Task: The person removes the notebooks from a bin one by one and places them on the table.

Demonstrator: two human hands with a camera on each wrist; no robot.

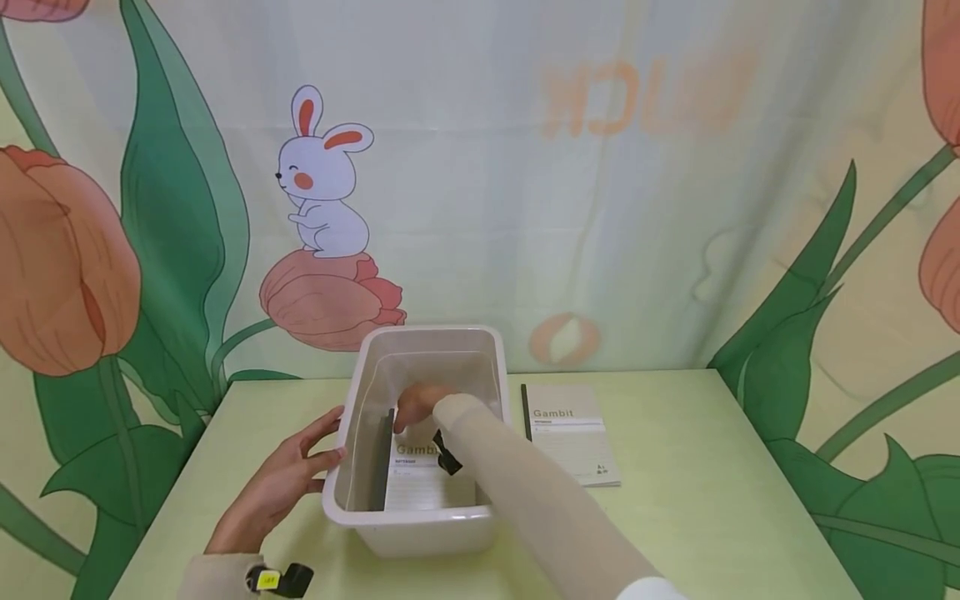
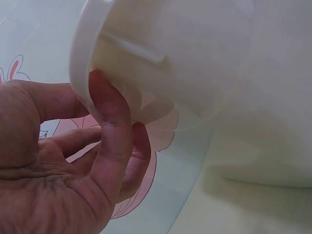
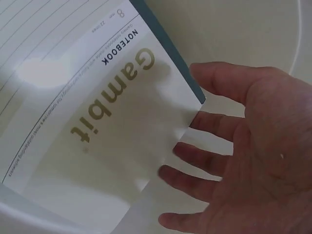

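Note:
A light grey plastic bin [image 1: 423,535] stands on the table, with a Gambit notebook [image 1: 423,487] lying inside it. Its dark spine faces the left wall. My left hand [image 1: 283,477] grips the bin's left rim; in the left wrist view the thumb and fingers [image 2: 111,122] pinch that rim from both sides. Down inside the bin, my right hand [image 1: 422,403] is at the notebook's top edge. The right wrist view shows the right hand [image 3: 258,146] with fingers spread and extended, fingertips at the edge and thumb beside the spine corner.
A second Gambit notebook [image 1: 570,442] lies face up on the pale green table [image 1: 712,500], right of the bin. Behind the table hangs a curtain [image 1: 465,167] printed with tulips and a rabbit. My right forearm crosses the bin's right rim.

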